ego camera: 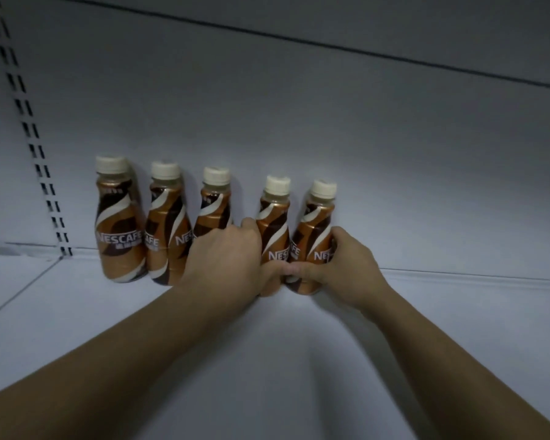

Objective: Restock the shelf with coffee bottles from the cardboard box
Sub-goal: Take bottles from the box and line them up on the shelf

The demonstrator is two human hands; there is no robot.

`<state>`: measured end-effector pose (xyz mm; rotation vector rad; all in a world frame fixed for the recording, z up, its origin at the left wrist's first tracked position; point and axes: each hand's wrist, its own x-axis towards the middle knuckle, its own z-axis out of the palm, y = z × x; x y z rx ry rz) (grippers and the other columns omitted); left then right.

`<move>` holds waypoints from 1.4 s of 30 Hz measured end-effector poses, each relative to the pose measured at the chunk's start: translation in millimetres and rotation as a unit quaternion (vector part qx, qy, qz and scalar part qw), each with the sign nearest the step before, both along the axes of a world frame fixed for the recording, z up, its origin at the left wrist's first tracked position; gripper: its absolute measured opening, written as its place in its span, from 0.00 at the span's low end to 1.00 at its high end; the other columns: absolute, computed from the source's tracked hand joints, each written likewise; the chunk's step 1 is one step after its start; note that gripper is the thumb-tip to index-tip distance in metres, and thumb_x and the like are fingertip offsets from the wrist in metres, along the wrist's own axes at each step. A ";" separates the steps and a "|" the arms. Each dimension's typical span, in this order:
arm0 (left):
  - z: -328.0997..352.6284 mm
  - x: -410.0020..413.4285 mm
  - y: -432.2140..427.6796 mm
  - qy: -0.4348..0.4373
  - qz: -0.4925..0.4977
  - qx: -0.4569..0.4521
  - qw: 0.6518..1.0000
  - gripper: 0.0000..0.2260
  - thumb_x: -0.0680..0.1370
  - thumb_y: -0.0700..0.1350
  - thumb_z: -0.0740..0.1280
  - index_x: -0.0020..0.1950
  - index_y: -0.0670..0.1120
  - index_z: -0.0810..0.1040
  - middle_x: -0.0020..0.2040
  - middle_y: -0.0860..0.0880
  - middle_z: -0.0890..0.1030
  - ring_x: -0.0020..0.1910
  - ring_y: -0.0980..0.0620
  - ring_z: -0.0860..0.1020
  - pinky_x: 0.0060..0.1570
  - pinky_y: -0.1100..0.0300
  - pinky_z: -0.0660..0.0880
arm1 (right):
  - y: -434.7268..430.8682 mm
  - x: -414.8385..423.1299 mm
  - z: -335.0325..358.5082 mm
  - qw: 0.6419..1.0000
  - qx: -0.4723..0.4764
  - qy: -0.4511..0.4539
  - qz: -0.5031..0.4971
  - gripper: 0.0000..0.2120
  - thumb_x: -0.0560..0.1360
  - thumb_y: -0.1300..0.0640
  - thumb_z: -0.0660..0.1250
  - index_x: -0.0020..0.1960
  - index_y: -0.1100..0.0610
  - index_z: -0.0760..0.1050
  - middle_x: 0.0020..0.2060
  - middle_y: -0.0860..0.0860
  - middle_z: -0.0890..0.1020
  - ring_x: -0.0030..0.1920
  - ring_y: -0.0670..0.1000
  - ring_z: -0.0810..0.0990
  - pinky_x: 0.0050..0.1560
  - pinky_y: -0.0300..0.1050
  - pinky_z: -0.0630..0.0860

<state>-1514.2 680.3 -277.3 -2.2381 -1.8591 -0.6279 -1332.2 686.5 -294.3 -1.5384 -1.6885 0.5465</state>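
Note:
Several brown coffee bottles with cream caps stand in a row at the back of a white shelf [267, 360]. My left hand [226, 262] grips the fourth bottle [273, 230] from the left, its fingers curled round the lower body and partly covering the third bottle [211, 211]. My right hand [340, 265] grips the fifth, rightmost bottle [315, 227] low on its body. The thumbs of both hands meet between these two bottles. The first bottle [116, 223] and second bottle [164, 230] stand untouched at the left. The cardboard box is out of view.
The shelf's white back panel [331, 122] rises behind the bottles. A slotted upright rail [35, 147] runs down the left side. White shelf surface stretches to the right of the row and toward me.

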 end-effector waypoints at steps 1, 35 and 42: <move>-1.3 -0.3 1.6 -0.001 0.004 -0.008 1.000 0.30 0.68 0.72 0.61 0.52 0.47 0.67 0.35 0.53 0.69 0.36 0.52 0.74 0.32 0.59 0.70 | 3.0 -4.4 -1.8 1.000 0.004 -0.002 -0.013 0.34 0.57 0.39 0.81 0.56 0.48 0.69 0.47 0.41 0.79 0.47 0.42 0.79 0.46 0.39 0.77; 8.1 28.9 -44.4 0.040 -0.157 0.152 0.975 0.24 0.69 0.66 0.63 0.59 0.53 0.70 0.56 0.52 0.75 0.53 0.51 0.72 0.50 0.55 0.71 | -87.7 54.2 33.9 0.943 0.109 -0.295 -0.110 0.53 0.66 0.33 0.70 0.78 0.51 0.47 0.77 0.51 0.58 0.76 0.52 0.55 0.75 0.56 0.53; 45.0 118.0 -84.2 0.083 -0.294 0.163 0.938 0.35 0.70 0.71 0.53 0.69 0.50 0.67 0.65 0.51 0.72 0.65 0.49 0.67 0.59 0.51 0.66 | -170.8 124.7 44.0 0.906 0.093 -0.337 -0.240 0.50 0.68 0.31 0.66 0.78 0.49 0.44 0.78 0.51 0.53 0.78 0.51 0.48 0.77 0.56 0.45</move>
